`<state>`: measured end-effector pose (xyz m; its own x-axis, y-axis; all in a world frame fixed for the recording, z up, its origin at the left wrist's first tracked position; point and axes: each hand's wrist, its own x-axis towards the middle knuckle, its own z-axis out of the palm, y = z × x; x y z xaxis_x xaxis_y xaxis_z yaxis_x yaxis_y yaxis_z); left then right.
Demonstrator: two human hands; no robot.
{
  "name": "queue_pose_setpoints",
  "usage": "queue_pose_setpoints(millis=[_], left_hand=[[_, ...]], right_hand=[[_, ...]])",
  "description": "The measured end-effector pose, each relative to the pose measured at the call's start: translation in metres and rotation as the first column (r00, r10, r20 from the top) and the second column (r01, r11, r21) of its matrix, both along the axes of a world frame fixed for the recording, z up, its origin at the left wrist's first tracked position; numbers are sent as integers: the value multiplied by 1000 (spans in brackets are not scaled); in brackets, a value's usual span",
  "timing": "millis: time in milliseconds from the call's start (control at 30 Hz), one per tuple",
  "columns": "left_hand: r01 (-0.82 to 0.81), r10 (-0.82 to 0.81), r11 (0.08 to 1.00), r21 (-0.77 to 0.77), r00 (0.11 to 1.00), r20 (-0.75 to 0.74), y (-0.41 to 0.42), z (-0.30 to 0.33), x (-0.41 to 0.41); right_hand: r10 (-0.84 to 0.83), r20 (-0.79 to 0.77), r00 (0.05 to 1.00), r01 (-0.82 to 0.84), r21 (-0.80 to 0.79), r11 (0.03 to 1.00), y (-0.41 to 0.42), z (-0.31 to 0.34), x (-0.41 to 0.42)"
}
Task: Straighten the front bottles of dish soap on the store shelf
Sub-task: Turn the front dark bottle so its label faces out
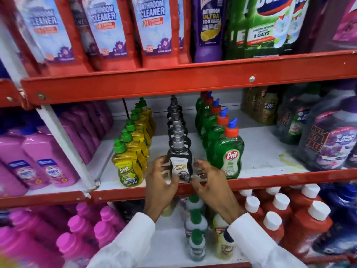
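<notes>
Head view, frame centre: we have both hands, left hand (160, 176) and right hand (207, 176), fingers spread, cupping the front black bottle (180, 163), left touching. Yellow bottle (128, 169) looks turned slightly; green bottle (230, 157) faces front, so we judge mid-task.

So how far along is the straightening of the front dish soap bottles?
Done, apparently: the yellow Super bottle faces forward. In hand: left hand and right hand flank the black Super bottle, grip unclear. Left: the green Pril bottle, angled slightly, may need turning.

Shelf rail (193, 82): red painted metal, scuffed, bare screw heads. Dark bottle (180, 163): glossy plastic, grey cap, paper-like label. Green bottle (230, 151): shiny translucent plastic. Sleeves (135, 240): white matt cloth.
</notes>
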<state>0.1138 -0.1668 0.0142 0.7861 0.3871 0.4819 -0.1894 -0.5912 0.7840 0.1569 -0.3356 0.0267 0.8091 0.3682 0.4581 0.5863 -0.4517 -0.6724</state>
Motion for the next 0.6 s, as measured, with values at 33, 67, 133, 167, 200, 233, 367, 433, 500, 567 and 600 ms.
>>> queue_pose_setpoints(millis=[33,67,133,167,200,233,367,433,500,567,600], left_hand=[[38,-36,999,29,998,-43,4,-3,3],[56,-53,997,54,996,-67,6,-5,6],[70,-64,995,72,995,-74,10,-6,9],[76,-72,996,51,994,-81,12,-7,10],[88,-86,996,20,993,-85,14,-8,9],[103,-104,995,-6,991,-86,16,-9,9],[133,-137,990,-47,987,-79,18,-14,11],[137,-142,989,-63,987,-79,18,-14,11],[137,-142,988,-69,987,-80,19,-15,11],[141,-146,988,-64,986,-83,19,-14,11],[146,-150,987,-60,985,-81,19,-14,11]], right_hand=[[4,-15,1000,-4,-32,999,4,-1,4],[5,-29,1000,-7,-60,998,7,-2,8],[-10,-64,998,5,-89,996,9,-4,13],[-21,-77,997,14,-79,997,10,-4,14],[-26,-89,996,21,-61,998,10,-4,15],[-27,-89,996,23,-43,999,10,-5,15],[-51,-98,994,47,-43,998,9,-9,15],[-59,-104,993,55,-41,998,10,-9,14],[-65,-99,993,62,-29,998,11,-9,13],[-71,-99,993,69,-26,997,11,-9,12],[-76,-99,992,73,-27,997,11,-9,11]])
